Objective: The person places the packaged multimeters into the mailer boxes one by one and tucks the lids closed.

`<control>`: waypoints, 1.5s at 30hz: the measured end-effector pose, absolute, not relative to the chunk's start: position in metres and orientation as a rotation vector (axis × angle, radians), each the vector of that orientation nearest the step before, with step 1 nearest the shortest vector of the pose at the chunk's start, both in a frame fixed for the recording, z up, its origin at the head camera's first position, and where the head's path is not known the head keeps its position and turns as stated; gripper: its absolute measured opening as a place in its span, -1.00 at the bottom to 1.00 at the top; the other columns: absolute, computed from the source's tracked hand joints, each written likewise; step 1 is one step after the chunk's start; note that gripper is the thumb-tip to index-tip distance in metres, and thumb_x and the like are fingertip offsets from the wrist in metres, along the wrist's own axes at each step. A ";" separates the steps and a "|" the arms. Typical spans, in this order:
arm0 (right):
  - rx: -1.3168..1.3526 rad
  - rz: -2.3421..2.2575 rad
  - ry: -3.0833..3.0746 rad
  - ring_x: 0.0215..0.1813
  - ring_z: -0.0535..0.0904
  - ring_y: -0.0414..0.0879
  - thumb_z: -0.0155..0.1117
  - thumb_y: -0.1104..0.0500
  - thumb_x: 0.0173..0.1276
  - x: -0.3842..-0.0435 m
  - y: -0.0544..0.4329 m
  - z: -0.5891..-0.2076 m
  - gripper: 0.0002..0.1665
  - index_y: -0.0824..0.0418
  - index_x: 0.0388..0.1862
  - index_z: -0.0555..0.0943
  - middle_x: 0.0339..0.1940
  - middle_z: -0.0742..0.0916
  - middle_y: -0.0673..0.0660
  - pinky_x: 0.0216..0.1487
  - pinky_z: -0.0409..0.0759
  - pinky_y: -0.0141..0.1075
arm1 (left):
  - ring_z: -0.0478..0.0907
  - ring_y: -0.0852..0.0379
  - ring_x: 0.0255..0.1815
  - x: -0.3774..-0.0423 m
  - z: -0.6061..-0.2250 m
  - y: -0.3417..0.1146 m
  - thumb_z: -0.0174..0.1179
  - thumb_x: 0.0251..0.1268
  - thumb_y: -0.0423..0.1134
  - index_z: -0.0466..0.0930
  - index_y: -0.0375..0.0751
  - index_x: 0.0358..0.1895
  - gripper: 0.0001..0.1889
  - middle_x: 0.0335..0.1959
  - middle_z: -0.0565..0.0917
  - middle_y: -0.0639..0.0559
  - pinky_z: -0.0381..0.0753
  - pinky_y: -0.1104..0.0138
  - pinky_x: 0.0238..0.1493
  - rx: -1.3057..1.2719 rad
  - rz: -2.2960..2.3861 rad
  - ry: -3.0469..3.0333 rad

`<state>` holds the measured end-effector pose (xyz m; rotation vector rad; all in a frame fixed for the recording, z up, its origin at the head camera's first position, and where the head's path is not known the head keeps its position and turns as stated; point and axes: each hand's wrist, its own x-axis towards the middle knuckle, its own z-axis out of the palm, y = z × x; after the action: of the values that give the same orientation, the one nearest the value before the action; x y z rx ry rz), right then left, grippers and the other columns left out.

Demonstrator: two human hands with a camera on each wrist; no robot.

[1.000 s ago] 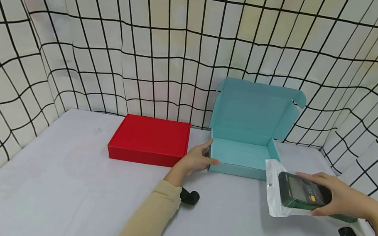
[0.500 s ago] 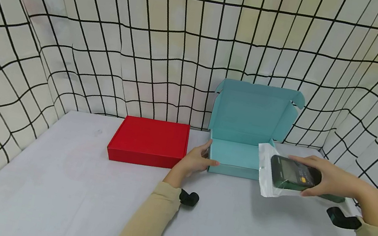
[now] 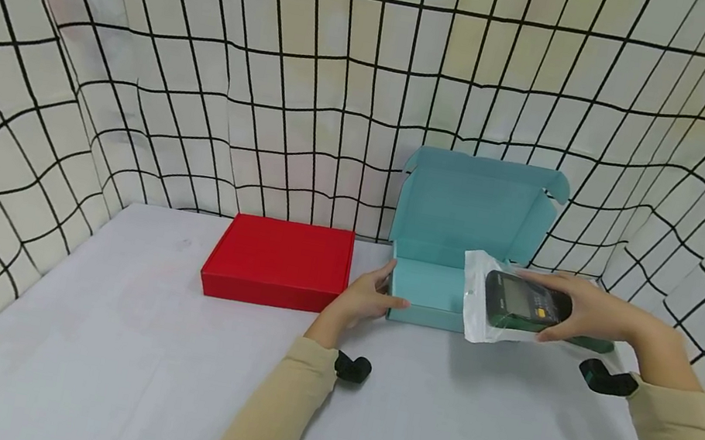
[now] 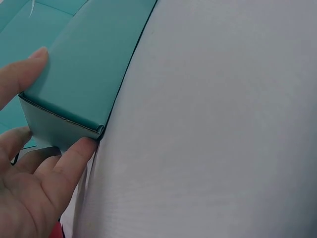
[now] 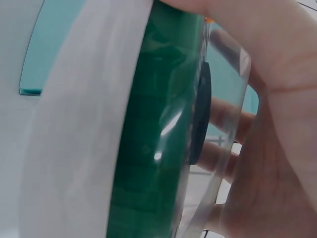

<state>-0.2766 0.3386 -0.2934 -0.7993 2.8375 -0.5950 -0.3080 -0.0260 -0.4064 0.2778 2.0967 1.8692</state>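
Observation:
An open teal cardboard box (image 3: 469, 217) stands with its lid raised at the back. At its left front corner, my left hand (image 3: 361, 302) holds the box. The left wrist view shows the thumb (image 4: 25, 74) over the front wall's top edge and fingertips against the side wall. My right hand (image 3: 597, 318) grips a dark green multimeter (image 3: 511, 299) in a clear plastic bag with a white back (image 3: 474, 293). The multimeter is above the table, in front of the box's right side, with its screen facing up. In the right wrist view, the multimeter's green side (image 5: 153, 124) shows through the plastic.
A closed red box (image 3: 284, 263) lies left of the teal box, close to my left hand. White cloth covers the table (image 3: 155, 374). A white wall with a black grid (image 3: 278, 81) encloses the back and sides.
My right hand has carried the bagged multimeter left and slightly away from me, so it now overlaps the teal box's right front. The left hand and both boxes stay in place.

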 end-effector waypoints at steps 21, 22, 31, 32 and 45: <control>-0.874 -0.467 2.858 0.02 0.46 0.11 0.69 -0.08 0.04 -0.310 0.282 -0.292 0.15 0.12 0.58 0.35 0.17 0.55 0.29 -0.09 0.51 -0.06 | 0.13 -0.17 0.58 -0.309 -0.407 -0.026 0.40 0.32 -0.30 -0.08 0.03 0.69 0.01 0.63 0.11 -0.23 0.49 -0.03 0.32 0.280 1.881 2.093; -0.877 -0.467 2.856 0.03 0.45 0.11 0.69 -0.08 0.04 -0.312 0.280 -0.293 0.15 0.13 0.58 0.34 0.18 0.55 0.29 -0.09 0.51 -0.06 | 0.13 -0.17 0.58 -0.309 -0.407 -0.026 0.40 0.32 -0.30 -0.08 0.03 0.69 0.01 0.63 0.11 -0.23 0.49 -0.03 0.32 0.283 1.881 2.092; -0.838 -0.485 2.857 0.09 0.43 0.18 0.66 -0.06 0.09 -0.327 0.268 -0.301 0.15 0.13 0.60 0.31 0.29 0.50 0.37 -0.09 0.52 -0.03 | 0.06 -0.20 0.62 -0.309 -0.408 -0.027 0.40 0.31 -0.33 -0.09 0.02 0.69 0.01 0.65 0.07 -0.23 0.46 -0.06 0.33 0.296 1.884 2.079; -0.830 -0.481 2.858 0.09 0.44 0.18 0.66 -0.06 0.09 -0.329 0.266 -0.302 0.15 0.12 0.60 0.31 0.28 0.50 0.37 -0.08 0.52 -0.02 | 0.05 -0.20 0.62 -0.309 -0.408 -0.027 0.40 0.32 -0.33 -0.09 0.02 0.69 0.01 0.65 0.06 -0.23 0.46 -0.06 0.33 0.298 1.886 2.074; -0.809 -0.486 2.866 0.15 0.43 0.27 0.66 -0.04 0.10 -0.345 0.250 -0.308 0.15 0.13 0.61 0.29 0.32 0.47 0.44 -0.01 0.52 0.12 | 0.10 -0.18 0.60 -0.306 -0.406 -0.028 0.37 0.35 -0.32 -0.10 0.00 0.69 -0.01 0.64 0.10 -0.17 0.46 -0.06 0.34 0.336 1.890 2.066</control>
<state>-0.3447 0.2503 -0.3077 -0.8095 2.8658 -0.4863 -0.3057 -0.0281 -0.4059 0.3356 2.0661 1.8904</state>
